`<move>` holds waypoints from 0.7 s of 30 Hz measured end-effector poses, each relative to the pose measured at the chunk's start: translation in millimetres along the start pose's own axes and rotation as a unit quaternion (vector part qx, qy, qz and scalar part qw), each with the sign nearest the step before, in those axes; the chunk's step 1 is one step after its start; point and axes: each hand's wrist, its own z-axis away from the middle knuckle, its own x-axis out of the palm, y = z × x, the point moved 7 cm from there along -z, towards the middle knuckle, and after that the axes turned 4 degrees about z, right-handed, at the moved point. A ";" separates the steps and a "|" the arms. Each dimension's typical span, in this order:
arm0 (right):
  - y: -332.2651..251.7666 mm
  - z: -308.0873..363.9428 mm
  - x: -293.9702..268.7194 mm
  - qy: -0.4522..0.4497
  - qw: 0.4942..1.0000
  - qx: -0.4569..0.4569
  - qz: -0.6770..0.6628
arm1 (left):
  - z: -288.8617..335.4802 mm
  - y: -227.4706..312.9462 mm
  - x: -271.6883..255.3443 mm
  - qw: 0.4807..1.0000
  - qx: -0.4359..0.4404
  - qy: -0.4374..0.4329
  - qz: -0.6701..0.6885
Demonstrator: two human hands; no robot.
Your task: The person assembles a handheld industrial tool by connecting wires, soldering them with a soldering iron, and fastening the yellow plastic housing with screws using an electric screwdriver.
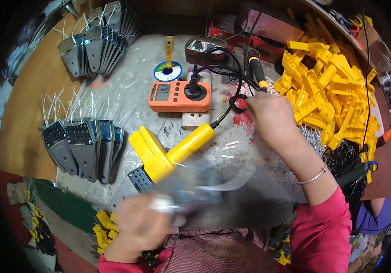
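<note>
My left hand (143, 220) is smeared by motion at the lower left. A blurred grey, partly shiny thing (195, 186) with a pale streak extends from its fingers; its kind cannot be made out. At the right, my right hand (270, 113) has its fingers pinched together at the narrow end of a black-and-yellow handled tool (255, 68), which looks like a screwdriver. Between the hands lies a yellow plastic-handled tool (188, 145) with a black cord and a perforated grey metal plate (138, 179). The blurred thing partly covers it.
An orange meter (179, 97) with a black plug stands behind, near a solder spool (167, 71). Grey metal plates with white wires (84, 148) stand in rows at left. Yellow plastic housings (327, 86) are heaped at right. Small white strips (230, 145) lie mid-table.
</note>
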 end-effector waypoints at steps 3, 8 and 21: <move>-27.8 7.3 16.3 -0.093 0.994 0.016 0.046 | 2.3 38.8 59.6 0.991 0.076 -0.084 0.071; -21.6 8.8 56.7 -0.101 0.993 0.030 0.043 | -9.8 52.5 79.2 0.952 0.019 -0.237 0.191; 14.5 41.7 -43.6 0.229 0.956 0.037 -0.180 | -29.3 59.7 102.9 0.954 -0.104 -0.195 0.204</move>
